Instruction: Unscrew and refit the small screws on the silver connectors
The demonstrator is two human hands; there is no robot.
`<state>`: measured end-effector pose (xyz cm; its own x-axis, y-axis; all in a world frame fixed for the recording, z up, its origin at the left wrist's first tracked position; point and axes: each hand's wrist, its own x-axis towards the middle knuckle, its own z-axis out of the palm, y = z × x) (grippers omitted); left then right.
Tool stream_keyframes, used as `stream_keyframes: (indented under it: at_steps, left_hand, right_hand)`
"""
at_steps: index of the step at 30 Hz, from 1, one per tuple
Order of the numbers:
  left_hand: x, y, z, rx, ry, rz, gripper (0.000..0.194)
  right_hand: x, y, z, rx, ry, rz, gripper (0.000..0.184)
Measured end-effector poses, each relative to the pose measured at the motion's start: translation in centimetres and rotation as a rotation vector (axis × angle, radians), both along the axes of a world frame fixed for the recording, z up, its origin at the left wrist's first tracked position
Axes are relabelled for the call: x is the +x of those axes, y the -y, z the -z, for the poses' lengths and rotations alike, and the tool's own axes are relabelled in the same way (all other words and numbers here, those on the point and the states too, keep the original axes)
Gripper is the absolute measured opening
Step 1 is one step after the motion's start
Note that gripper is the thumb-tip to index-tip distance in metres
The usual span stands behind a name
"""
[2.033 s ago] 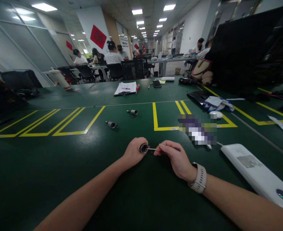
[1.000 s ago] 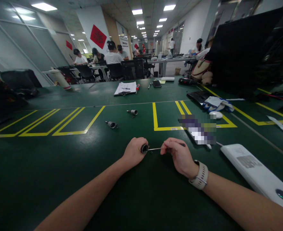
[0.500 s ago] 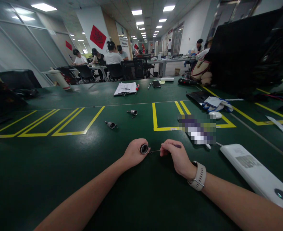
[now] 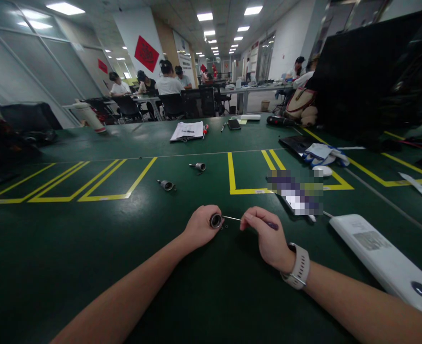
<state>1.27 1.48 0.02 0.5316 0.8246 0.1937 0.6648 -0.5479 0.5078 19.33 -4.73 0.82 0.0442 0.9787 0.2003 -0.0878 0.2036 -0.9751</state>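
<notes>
My left hand is closed around a dark metal cylindrical part, its round open end facing me. The rest of that part is hidden in my palm. My right hand grips a small screwdriver with a dark purple handle and a thin shaft. Its tip reaches the right side of the metal part by my left fingers; whether it touches I cannot tell. Small rings lie on the green table just below the shaft. Farther off rest two similar metal parts, one nearer and one beyond.
At right lies a white power bank-like device with a cable, near a partly blurred packet. A white mouse, gloves, a clipboard with papers and a phone are farther back. Yellow tape marks the table.
Two seconds ago the screwdriver tip was at the part's opening. It drew right, dipped toward the ring on the table, and has now risen beside the part. My left hand stays nearly still.
</notes>
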Motion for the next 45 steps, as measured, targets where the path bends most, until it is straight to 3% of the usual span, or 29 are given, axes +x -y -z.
stream_keyframes:
  at_steps: [4,7,11,17,22,27,31,35,38,41,45]
  left_hand:
    - [0.0,0.0,0.0,0.001,-0.002,0.0,0.011]
    - [0.0,-0.1,0.0,0.025,0.001,0.002,0.013]
    - [0.0,-0.1,0.0,0.059,0.01,-0.005,0.015]
    - [0.2,0.2,-0.3,0.079,0.001,0.024,0.014]
    - [0.1,0.2,-0.2,0.095,0.006,0.038,0.017]
    - [0.1,0.0,0.1,0.063,0.059,-0.021,0.018]
    - [0.1,0.0,0.1,0.052,0.089,-0.034,0.02]
    - [0.2,-0.1,-0.1,0.094,0.017,-0.025,0.015]
    - [0.1,0.0,-0.1,0.125,-0.06,0.018,0.011]
    - [0.0,0.1,-0.2,0.149,-0.111,0.059,0.01]
    - [-0.1,0.3,-0.2,0.14,-0.114,0.101,0.01]
  right_hand:
    - [-0.1,0.6,-0.5,0.08,0.045,-0.063,0.023]
    - [-0.3,0.9,-1.1,0.032,0.155,-0.144,0.024]
    - [-0.7,1.2,-1.6,0.021,0.242,-0.142,0.024]
    - [-0.8,1.3,-1.3,0.057,0.255,-0.076,0.023]
    - [-1.0,1.2,-1.4,0.013,0.289,-0.177,0.022]
    - [-1.0,1.0,-1.3,-0.085,0.179,-0.249,0.024]
    - [-0.9,1.1,-1.1,-0.06,0.144,-0.195,0.023]
    - [-0.9,1.4,-1.2,0.065,0.297,-0.088,0.02]
    - [-0.9,1.4,-1.5,0.1,0.387,-0.094,0.02]
    - [-0.7,0.9,-1.6,0.02,0.305,-0.154,0.022]
    - [-0.3,0.0,-1.3,-0.144,-0.011,-0.195,0.024]
